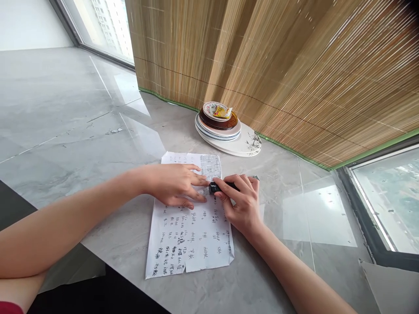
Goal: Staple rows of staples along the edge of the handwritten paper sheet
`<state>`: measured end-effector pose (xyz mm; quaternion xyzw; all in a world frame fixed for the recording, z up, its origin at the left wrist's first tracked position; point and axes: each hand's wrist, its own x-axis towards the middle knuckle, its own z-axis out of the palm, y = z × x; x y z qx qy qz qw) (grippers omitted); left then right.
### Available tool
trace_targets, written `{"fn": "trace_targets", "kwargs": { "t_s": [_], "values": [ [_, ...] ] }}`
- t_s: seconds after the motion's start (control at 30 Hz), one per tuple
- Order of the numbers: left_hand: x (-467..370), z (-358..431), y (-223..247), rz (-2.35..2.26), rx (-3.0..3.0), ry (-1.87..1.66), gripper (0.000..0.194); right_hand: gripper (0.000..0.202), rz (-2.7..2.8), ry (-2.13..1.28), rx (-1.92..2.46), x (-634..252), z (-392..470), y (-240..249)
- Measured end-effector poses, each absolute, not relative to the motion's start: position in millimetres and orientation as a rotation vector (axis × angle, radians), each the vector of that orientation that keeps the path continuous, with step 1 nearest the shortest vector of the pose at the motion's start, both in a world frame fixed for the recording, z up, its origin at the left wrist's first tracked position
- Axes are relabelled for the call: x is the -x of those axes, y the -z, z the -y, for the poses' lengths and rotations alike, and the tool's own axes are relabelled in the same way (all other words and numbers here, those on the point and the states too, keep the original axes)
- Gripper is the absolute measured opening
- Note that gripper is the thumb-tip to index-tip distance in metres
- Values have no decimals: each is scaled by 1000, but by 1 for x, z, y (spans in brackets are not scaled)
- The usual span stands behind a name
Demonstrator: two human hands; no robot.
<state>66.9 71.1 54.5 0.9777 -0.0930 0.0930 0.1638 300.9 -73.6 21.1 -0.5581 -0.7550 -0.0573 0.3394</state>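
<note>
Paper (193,261), creased and handwritten, lies on the marbled countertop (81,100). Beyond it I see stacked plates (220,133), the topmost floral dish (209,107) holding a yellow packet (222,112). The left hand (178,183) spreads across the sheet; the right hand (242,199) pinches a black tool (214,188), partly hidden by fingers.

Grey marbled counter (59,100) reflecting daylight, green-edged slatted brown blind (248,56), white wall (29,22), left window (106,26), right window (393,196)

Glossy grey marbled tabletop (65,100), handwritten paper (193,231) lying on it, stacked plates (222,131) just beyond
</note>
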Motion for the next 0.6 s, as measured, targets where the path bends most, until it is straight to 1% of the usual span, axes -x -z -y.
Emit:
{"fn": "trace_targets", "kwargs": {
  "t_s": [0.33,0.47,0.6],
  "values": [
    [-67,-71,-56,298,-2850,-272,28,27,1998,167,1527,-293,76,-23],
    [-65,-77,-55,254,-2792,-263,26,36,2052,212,1557,-288,77,-21],
    [-65,-85,-51,240,-2665,-281,24,35,2101,247,1570,-286,78,-19]
  ]
}}
